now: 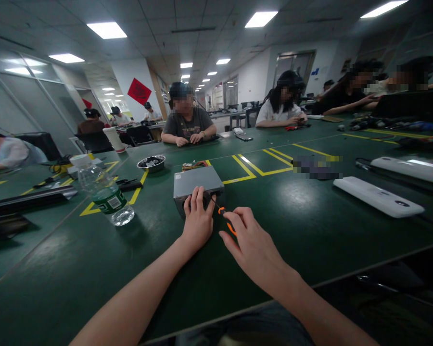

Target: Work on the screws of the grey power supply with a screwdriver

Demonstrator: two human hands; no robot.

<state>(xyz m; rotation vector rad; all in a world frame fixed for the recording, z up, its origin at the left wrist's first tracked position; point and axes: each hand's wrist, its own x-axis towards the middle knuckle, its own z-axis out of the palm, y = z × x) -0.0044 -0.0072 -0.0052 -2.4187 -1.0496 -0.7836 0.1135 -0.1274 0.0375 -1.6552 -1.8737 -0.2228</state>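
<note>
Green matting with yellow tape lines covers the long tabletop (310, 216) in an open office, where other people sit at work along the far edge, across the upper part of the frame. At frame centre stands a grey metal box (198, 180), flat side up, its wired end (195, 166) facing away toward the top of the frame and its near face turned to the person. The left hand (197, 223) lies on the box's near top edge, fingers draped over it to brace it rather than clasped round it. The right hand (252, 245), just right of it, grips a small orange-and-black screwdriver (226, 218) in loosely closed fingers. The tool's long axis runs from lower right to upper left, tip at the near face. The casing looks fully closed, so the work seems barely begun. A water bottle (106, 192) stands at left, a metal bowl (151, 163) behind it.
</note>
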